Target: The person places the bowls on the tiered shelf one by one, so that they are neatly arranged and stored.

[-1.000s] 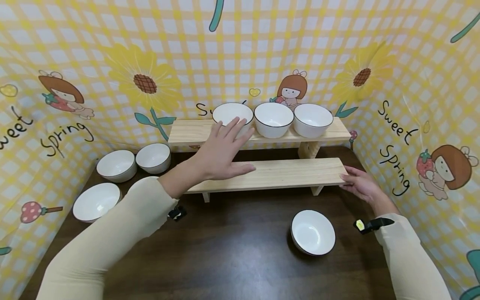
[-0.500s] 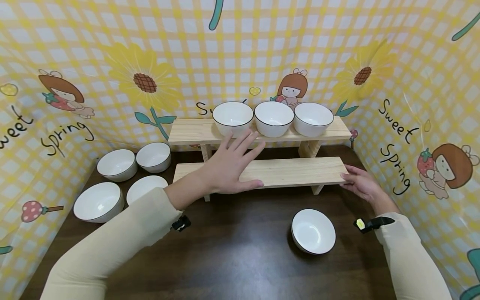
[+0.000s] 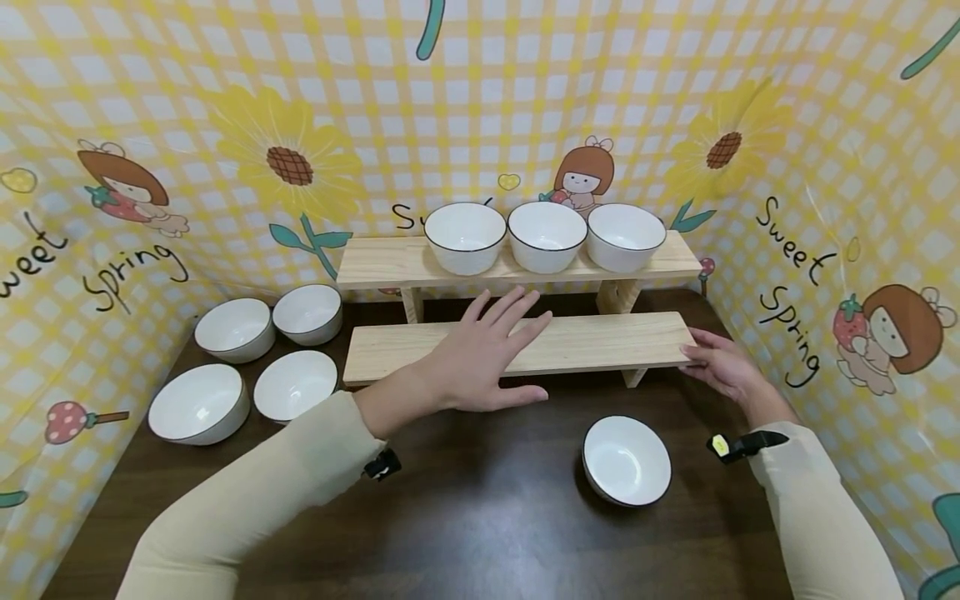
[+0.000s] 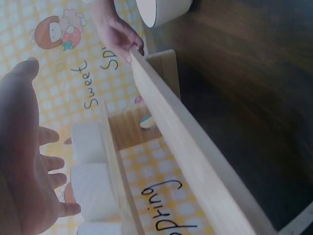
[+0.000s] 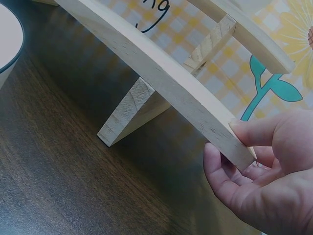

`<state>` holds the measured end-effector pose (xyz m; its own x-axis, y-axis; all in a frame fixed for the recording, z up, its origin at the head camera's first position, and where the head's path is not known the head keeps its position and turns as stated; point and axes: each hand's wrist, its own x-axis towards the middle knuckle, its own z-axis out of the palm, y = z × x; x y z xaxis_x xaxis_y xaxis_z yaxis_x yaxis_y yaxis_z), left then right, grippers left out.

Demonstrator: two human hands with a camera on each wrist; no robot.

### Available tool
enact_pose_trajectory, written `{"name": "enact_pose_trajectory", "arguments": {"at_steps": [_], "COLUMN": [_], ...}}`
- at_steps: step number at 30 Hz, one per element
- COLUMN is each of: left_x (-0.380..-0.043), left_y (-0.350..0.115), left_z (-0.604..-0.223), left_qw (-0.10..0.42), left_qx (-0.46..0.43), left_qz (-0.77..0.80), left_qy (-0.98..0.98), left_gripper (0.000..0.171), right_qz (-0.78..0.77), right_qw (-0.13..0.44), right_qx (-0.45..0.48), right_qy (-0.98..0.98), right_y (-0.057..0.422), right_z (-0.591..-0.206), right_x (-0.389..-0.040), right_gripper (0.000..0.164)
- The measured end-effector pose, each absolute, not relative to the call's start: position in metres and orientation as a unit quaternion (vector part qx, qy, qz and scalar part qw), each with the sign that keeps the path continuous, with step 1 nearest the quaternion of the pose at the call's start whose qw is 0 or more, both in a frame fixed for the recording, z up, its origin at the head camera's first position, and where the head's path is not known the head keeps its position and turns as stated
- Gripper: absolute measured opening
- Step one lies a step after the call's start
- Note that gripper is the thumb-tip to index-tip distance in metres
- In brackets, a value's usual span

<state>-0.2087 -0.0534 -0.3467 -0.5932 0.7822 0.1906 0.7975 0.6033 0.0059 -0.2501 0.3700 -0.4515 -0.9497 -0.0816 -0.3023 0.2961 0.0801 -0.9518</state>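
Note:
A two-tier wooden shelf stands at the back of the table, with a bare lower board (image 3: 600,340) in front of a higher upper board (image 3: 382,260). Three white bowls with dark rims line the upper board: a left bowl (image 3: 466,240), a middle bowl (image 3: 547,239) and a right bowl (image 3: 626,239). My right hand (image 3: 723,367) grips the lower board's right end, thumb on top and fingers beneath, as the right wrist view shows. My left hand (image 3: 483,354), fingers spread and straight, hovers over the lower board and holds nothing; the left wrist view shows it apart from the wood.
Several white bowls stand at the table's left, among them a near bowl (image 3: 198,404) and a bowl (image 3: 296,385) by the shelf's left end. A single bowl (image 3: 626,462) sits in front of the shelf at right. A checked cloth (image 3: 465,108) surrounds the dark table (image 3: 480,517).
My left hand has drawn back from the upper left bowl, moving down and to the right over the lower board. My right hand keeps its grip in the same place. The bowls have not moved.

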Motion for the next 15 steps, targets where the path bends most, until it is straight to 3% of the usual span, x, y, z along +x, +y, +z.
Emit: {"name": "enact_pose_trajectory", "arguments": {"at_steps": [15], "left_x": [-0.191], "left_y": [-0.026], "left_z": [-0.376], "left_qw": [0.036], "left_qx": [-0.469], "left_qz": [-0.044], "left_qy": [-0.881], "left_gripper": [0.095], "right_qz": [-0.678], "right_qw": [0.135], "right_qx": [0.065], "right_qy": [0.720], "right_y": [0.371], "right_z": [-0.455], "right_x": [-0.253], "right_gripper": [0.070]}}
